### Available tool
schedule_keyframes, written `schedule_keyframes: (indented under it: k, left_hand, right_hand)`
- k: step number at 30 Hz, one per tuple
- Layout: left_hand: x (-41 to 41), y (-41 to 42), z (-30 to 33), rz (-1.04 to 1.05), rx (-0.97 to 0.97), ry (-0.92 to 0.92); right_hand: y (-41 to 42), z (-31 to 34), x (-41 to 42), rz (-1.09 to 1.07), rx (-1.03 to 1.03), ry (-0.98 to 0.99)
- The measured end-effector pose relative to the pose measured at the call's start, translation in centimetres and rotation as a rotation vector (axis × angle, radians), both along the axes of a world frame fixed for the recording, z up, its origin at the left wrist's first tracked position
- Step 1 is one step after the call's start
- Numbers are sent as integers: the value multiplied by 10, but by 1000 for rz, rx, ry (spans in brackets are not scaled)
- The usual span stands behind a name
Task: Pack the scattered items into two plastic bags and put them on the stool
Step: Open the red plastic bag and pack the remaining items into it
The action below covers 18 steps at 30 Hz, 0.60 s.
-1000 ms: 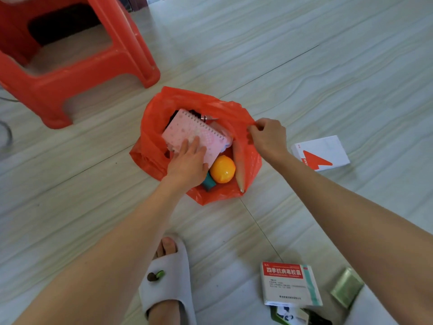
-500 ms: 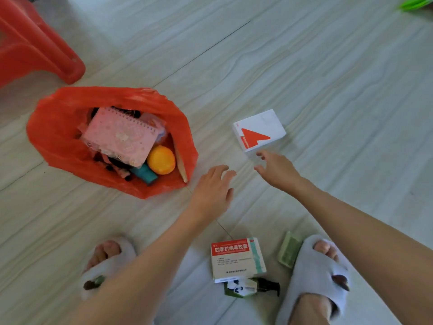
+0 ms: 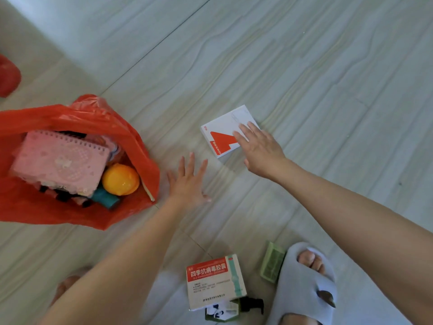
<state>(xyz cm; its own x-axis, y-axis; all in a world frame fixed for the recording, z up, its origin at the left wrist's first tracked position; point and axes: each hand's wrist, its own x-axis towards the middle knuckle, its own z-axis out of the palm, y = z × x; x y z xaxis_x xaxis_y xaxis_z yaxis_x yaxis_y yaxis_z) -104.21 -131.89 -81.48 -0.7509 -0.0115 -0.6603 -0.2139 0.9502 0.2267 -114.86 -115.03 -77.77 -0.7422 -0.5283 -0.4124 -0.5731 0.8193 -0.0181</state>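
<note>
The right hand point(image 3: 260, 148) lies with straight fingers point(image 3: 243, 131) on the near right part of a white box with a red arrow mark point(image 3: 222, 134), which rests flat on the floor point(image 3: 304, 66); nothing shows the fingers curling round it. The left hand point(image 3: 187, 181) is spread wide, fingers apart and straight, holding nothing, over the floor between that box and the red plastic bag point(image 3: 70, 118). Whether its palm touches the floor cannot be told.

The bag sits open on the floor at the left, its mouth facing up. Inside it lie a pink spiral notebook point(image 3: 58, 160), an orange ball point(image 3: 120, 179) just beside the notebook's right edge, a teal object point(image 3: 103, 199) below the ball, and some dark things under the notebook that are too hidden to name. A slim pale stick point(image 3: 147, 191) leans along the bag's right wall.

Near the bottom edge lie a white medicine box with a red band of Chinese print point(image 3: 214, 282), partly over a dark pump bottle with a green label point(image 3: 234, 309), and a small green packet point(image 3: 271, 261) touching a grey slipper point(image 3: 304, 282) on the right foot. A piece of the red stool point(image 3: 8, 76) shows at the far left edge.
</note>
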Motion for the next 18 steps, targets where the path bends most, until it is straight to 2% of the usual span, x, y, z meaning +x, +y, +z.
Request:
schedule_keyframes:
  k: [3,9,11,15,18]
  left_hand:
    - [-1,-7,-8,-2,10,-45]
    - [-2,-9,-9,-12,8,-7]
    - [1,-14,-8,-13,32,18]
    - [37,-17,-1,-23,16,33]
    - [80,-6,11,24,85,25]
  right_hand:
    - [-16,-5,-30,68,82,38]
    - [-35,-13,-60,115,219,-47]
    - [-42,-14,-51,63,192,-64]
    - [-50,-7,-17,-225,18,-232]
    - [-45,0,13,-240,24,-238]
